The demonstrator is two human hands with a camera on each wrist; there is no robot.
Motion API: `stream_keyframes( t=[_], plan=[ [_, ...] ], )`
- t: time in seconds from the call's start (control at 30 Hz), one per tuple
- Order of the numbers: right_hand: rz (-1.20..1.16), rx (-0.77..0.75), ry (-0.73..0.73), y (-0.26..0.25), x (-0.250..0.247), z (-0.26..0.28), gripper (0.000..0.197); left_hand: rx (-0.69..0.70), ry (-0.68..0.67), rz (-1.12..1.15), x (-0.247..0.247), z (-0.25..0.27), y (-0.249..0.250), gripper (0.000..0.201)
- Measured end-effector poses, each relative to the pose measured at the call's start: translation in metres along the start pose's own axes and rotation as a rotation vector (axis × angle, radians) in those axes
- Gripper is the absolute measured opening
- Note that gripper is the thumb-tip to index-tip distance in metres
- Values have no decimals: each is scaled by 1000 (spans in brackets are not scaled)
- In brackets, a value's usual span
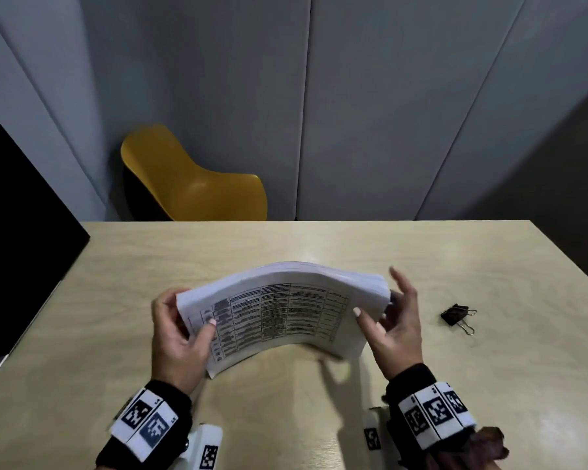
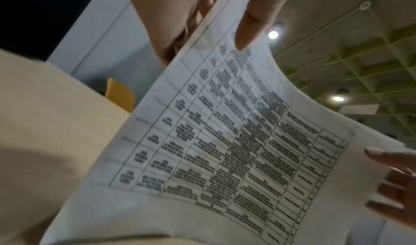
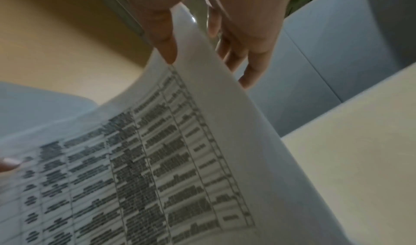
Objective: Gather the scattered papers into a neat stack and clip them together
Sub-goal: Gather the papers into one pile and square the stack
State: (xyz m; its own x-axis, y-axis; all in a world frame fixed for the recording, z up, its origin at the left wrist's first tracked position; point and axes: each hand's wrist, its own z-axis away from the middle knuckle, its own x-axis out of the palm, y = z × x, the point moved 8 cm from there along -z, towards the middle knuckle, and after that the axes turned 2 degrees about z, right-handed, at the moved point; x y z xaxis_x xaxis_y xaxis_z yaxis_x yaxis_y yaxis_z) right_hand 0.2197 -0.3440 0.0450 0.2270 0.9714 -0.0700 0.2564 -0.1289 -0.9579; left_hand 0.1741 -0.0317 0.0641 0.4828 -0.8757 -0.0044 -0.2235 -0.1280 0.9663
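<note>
A thick stack of papers [image 1: 279,313] with a printed table on its top sheet is held above the wooden table [image 1: 455,385], bowed upward in the middle. My left hand [image 1: 184,330] grips its left edge, thumb on top and fingers underneath. My right hand [image 1: 387,320] pinches the right edge with the thumb on the front sheet and the fingers behind, some stretched upward. The left wrist view shows the stack [image 2: 225,151] close up, and the right wrist view shows the stack [image 3: 157,160] with my thumb pressed on it. A black binder clip [image 1: 457,315] lies on the table right of my right hand.
A yellow chair [image 1: 190,184] stands behind the table's far edge, in front of grey wall panels. A black box-like object [image 1: 21,232] sits at the table's left side. Bare tabletop surrounds the hands.
</note>
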Motion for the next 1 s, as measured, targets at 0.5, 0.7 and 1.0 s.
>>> stream_keyframes(
  t=[0.5, 0.7, 1.0],
  plan=[
    [481, -331, -184, -35, 20, 0, 50, 372, -125, -552, 6, 2, 32, 48],
    [167, -130, -81, -21, 0, -10, 72, -38, -98, -178, -8, -11, 4, 75],
    [140, 53, -159, 12, 13, -16, 26, -267, -162, -126, 8, -6, -24, 11]
  ],
)
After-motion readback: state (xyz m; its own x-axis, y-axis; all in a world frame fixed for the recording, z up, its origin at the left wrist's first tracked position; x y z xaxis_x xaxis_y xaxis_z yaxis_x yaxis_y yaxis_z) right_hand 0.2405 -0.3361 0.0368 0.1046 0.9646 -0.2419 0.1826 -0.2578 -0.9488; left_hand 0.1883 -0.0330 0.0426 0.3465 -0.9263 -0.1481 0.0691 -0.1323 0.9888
